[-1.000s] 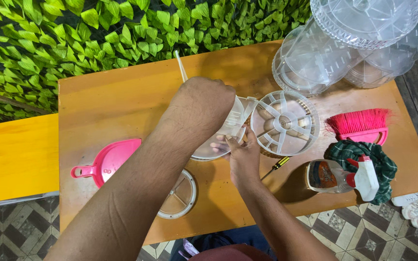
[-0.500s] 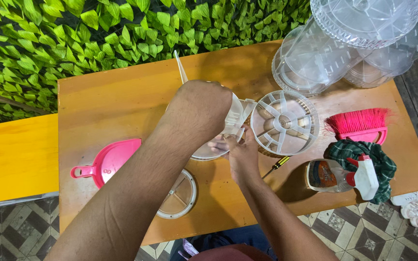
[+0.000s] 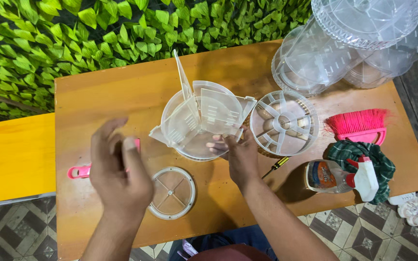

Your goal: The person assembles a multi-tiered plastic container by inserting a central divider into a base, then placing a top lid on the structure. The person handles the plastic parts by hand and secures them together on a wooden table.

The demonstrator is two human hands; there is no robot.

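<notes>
Right hand (image 3: 240,157) fingers grasp clear divided plastic container (image 3: 200,121) at table (image 3: 97,96) centre. Left hand (image 3: 119,171) released, fingers spread, hovering above round clear lid (image 3: 171,192) near front edge.

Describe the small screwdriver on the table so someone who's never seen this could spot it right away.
Start at the wooden table and find the right hand near its middle. Just right of that wrist lies the screwdriver, below the round spoked plastic piece. It is the only thin tool there, with a yellow and black handle.

clear plastic divider tub (image 3: 201,121), upright, table centre
</notes>
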